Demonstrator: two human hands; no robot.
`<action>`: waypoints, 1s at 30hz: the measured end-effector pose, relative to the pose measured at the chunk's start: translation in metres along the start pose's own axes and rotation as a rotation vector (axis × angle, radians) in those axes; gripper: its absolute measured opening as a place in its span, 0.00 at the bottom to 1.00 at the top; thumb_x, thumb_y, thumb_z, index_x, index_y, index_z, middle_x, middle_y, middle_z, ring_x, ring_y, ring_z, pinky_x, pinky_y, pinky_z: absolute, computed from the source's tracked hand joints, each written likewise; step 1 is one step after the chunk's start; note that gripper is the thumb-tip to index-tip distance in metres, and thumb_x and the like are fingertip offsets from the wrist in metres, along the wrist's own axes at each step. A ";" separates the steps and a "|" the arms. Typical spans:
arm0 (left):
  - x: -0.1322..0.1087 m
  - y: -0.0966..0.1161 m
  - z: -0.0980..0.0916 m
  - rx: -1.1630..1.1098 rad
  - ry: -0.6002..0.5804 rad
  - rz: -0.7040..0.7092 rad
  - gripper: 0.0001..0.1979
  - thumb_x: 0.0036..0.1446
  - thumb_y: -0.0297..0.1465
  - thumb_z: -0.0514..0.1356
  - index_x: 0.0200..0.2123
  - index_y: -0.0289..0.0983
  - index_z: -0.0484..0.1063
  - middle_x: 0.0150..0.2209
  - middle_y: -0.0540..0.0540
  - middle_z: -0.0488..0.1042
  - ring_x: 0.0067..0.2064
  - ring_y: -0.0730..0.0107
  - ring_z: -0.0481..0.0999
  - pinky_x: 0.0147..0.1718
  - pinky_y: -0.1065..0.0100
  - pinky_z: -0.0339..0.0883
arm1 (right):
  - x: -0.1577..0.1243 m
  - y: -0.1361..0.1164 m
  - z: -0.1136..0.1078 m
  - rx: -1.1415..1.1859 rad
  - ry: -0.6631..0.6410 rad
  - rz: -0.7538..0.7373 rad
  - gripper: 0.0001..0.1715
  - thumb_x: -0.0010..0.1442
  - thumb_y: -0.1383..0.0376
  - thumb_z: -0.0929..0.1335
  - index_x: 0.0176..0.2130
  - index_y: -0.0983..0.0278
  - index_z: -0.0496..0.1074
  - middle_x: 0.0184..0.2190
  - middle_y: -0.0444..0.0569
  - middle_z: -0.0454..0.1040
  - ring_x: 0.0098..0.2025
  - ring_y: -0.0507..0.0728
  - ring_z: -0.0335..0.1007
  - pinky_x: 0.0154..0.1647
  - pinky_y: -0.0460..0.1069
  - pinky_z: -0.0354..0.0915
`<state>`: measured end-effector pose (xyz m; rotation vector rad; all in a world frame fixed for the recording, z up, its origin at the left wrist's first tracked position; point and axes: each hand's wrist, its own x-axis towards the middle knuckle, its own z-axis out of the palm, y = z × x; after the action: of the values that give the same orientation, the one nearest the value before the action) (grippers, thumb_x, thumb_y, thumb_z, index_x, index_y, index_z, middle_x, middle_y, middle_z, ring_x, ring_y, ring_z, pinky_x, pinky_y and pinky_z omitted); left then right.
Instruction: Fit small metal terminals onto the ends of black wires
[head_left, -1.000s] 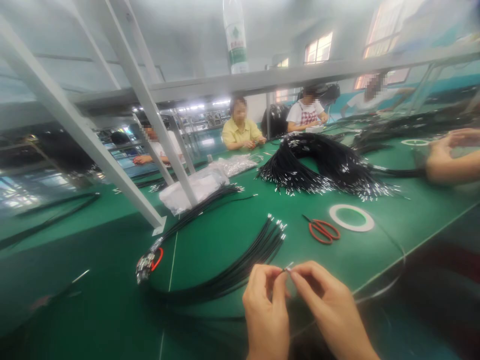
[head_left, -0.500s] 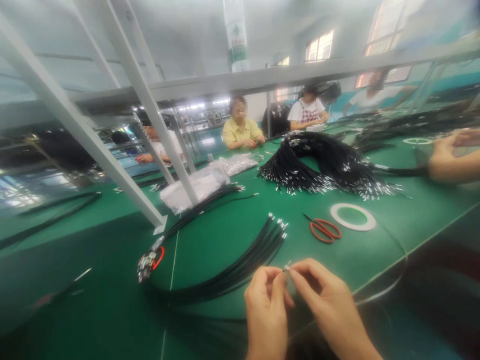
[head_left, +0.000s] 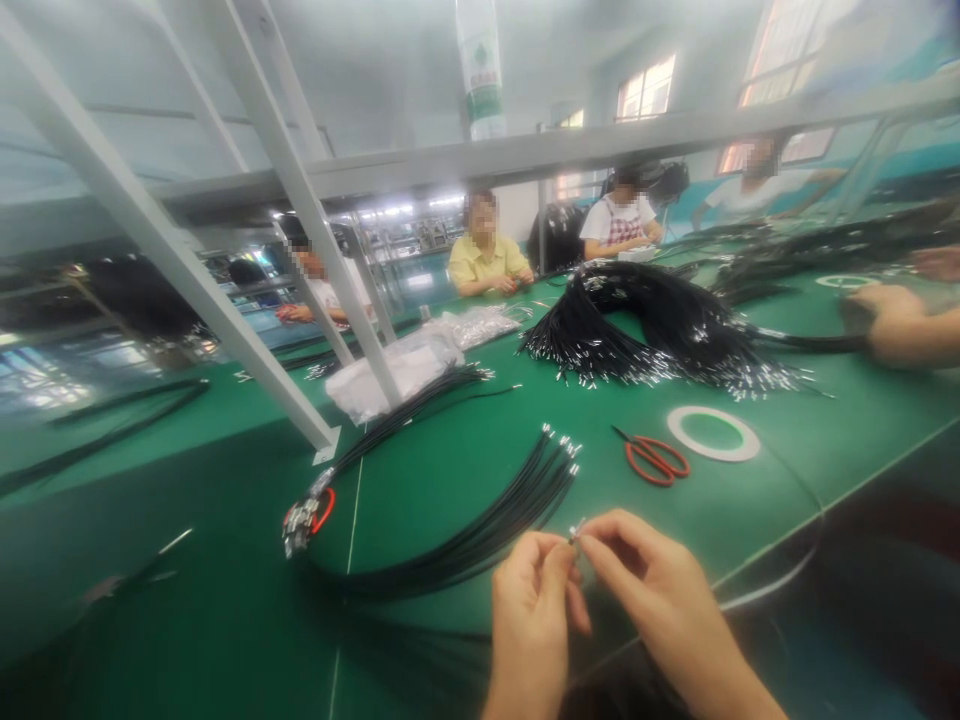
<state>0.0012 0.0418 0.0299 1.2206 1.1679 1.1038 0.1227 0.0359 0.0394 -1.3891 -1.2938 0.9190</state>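
Observation:
My left hand (head_left: 532, 610) is closed in a pinch on a thin black cable (head_left: 457, 633), whose length runs off to the left behind the fingers. My right hand (head_left: 652, 590) pinches the small pale tip (head_left: 576, 530) of that cable, thumb against forefinger. The fingertips of both hands nearly meet there, and the tip's details are too small to make out. Just beyond my hands lies a curved bundle of black cables (head_left: 480, 545) with silvery ends. Red-handled scissors (head_left: 656, 460) and a white tape ring (head_left: 679, 430) rest further right.
A big heap of black cables (head_left: 637, 320) covers the far middle of the green table (head_left: 420, 480). Plastic bags (head_left: 397, 380) lie by a slanting metal post (head_left: 247, 330). At right, a co-worker's hand (head_left: 900, 320) grips cables. Other people sit across the table.
The whole view has shifted slightly. Both my hands keep their pinch at the cable tip, with small finger movements. The co-worker's hands at right have moved apart.

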 end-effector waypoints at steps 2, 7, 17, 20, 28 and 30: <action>0.000 0.002 -0.001 -0.025 -0.009 -0.016 0.21 0.59 0.48 0.57 0.26 0.36 0.66 0.13 0.57 0.62 0.17 0.78 0.60 0.21 0.73 0.55 | 0.001 -0.001 0.000 0.004 -0.011 0.001 0.17 0.57 0.52 0.66 0.28 0.62 0.75 0.26 0.48 0.77 0.30 0.59 0.73 0.33 0.51 0.66; 0.001 -0.005 -0.005 -0.094 -0.051 -0.040 0.22 0.59 0.49 0.59 0.26 0.35 0.66 0.13 0.57 0.62 0.16 0.80 0.59 0.20 0.74 0.53 | 0.001 -0.005 0.000 -0.004 -0.043 0.014 0.18 0.56 0.52 0.66 0.29 0.63 0.75 0.27 0.50 0.77 0.32 0.60 0.73 0.34 0.52 0.66; 0.003 -0.006 -0.016 -0.399 -0.215 -0.142 0.21 0.57 0.46 0.63 0.26 0.34 0.69 0.11 0.58 0.61 0.12 0.85 0.53 0.16 0.76 0.51 | 0.005 -0.012 -0.003 0.232 -0.183 0.098 0.16 0.53 0.53 0.71 0.27 0.64 0.74 0.23 0.43 0.72 0.27 0.54 0.65 0.31 0.48 0.63; 0.003 0.001 -0.020 -0.495 -0.302 -0.219 0.21 0.53 0.46 0.67 0.25 0.33 0.69 0.12 0.58 0.61 0.11 0.87 0.52 0.13 0.78 0.49 | 0.007 -0.010 -0.003 0.333 -0.234 0.117 0.15 0.52 0.55 0.73 0.26 0.64 0.75 0.21 0.41 0.70 0.25 0.51 0.62 0.28 0.46 0.60; 0.002 0.017 -0.028 -0.553 -0.499 -0.351 0.21 0.51 0.44 0.69 0.22 0.32 0.70 0.11 0.59 0.59 0.09 0.88 0.46 0.09 0.77 0.44 | 0.015 0.010 0.004 0.521 -0.327 0.223 0.17 0.48 0.55 0.77 0.27 0.66 0.76 0.20 0.40 0.67 0.24 0.49 0.57 0.27 0.45 0.55; 0.003 0.017 -0.028 -0.562 -0.475 -0.345 0.20 0.52 0.43 0.69 0.25 0.32 0.71 0.13 0.58 0.61 0.10 0.90 0.46 0.10 0.78 0.45 | 0.015 0.015 0.006 0.549 -0.327 0.248 0.17 0.49 0.54 0.76 0.28 0.66 0.76 0.21 0.40 0.67 0.23 0.49 0.57 0.26 0.45 0.54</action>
<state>-0.0260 0.0483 0.0472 0.7438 0.6095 0.7483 0.1229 0.0528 0.0252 -0.9988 -0.9963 1.5865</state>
